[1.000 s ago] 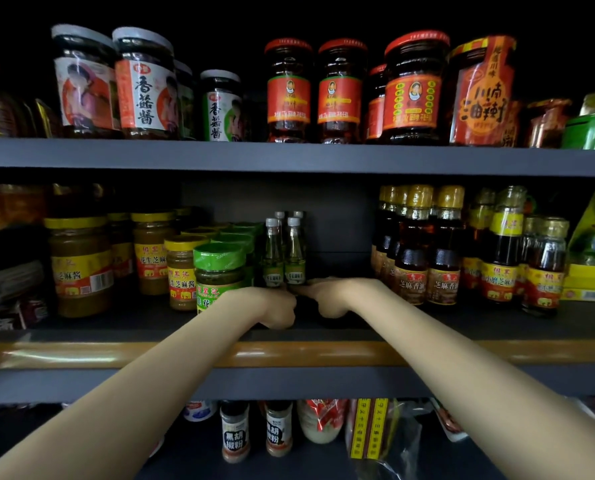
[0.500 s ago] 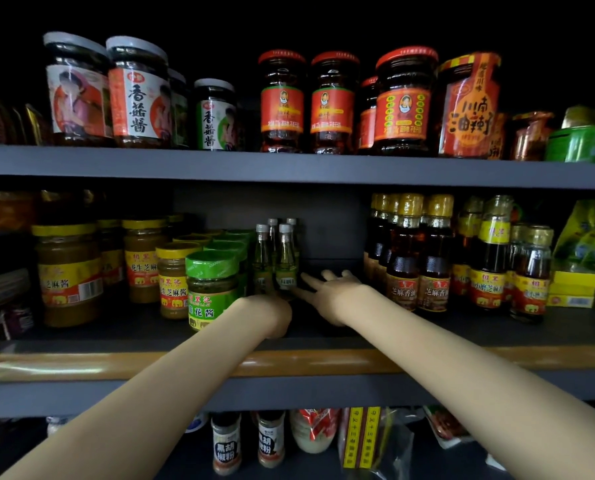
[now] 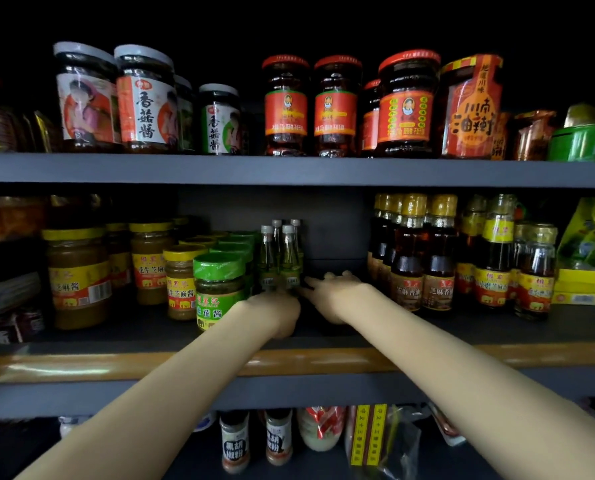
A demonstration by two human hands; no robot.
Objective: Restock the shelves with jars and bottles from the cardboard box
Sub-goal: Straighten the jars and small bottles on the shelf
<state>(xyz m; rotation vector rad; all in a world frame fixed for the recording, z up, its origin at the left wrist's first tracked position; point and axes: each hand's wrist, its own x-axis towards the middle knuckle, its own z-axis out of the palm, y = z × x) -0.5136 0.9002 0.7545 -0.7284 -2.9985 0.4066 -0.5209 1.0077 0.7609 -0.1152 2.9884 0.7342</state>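
Both my arms reach into the middle shelf [image 3: 427, 336]. A cluster of small clear bottles [image 3: 282, 258] with white caps and pale green liquid stands toward the back. My left hand [image 3: 278, 315] is just in front of their bases; its fingers are blurred and I cannot tell how they lie. To its right, my right hand [image 3: 334, 294] has its fingers spread, and the forefinger points left at the foot of the bottles. Neither hand visibly carries anything. The cardboard box is out of view.
Green-lidded jars [image 3: 218, 289] and yellow-lidded sesame paste jars [image 3: 77, 275] crowd the left. Dark sesame oil bottles [image 3: 424, 258] stand right of a gap behind my right hand. Chili sauce jars [image 3: 334, 105] line the top shelf. Pepper shakers [image 3: 278, 438] sit on the shelf below.
My right hand has gone from curled to spread fingers and reached further in toward the small bottles. My left hand has moved slightly forward to their bases.
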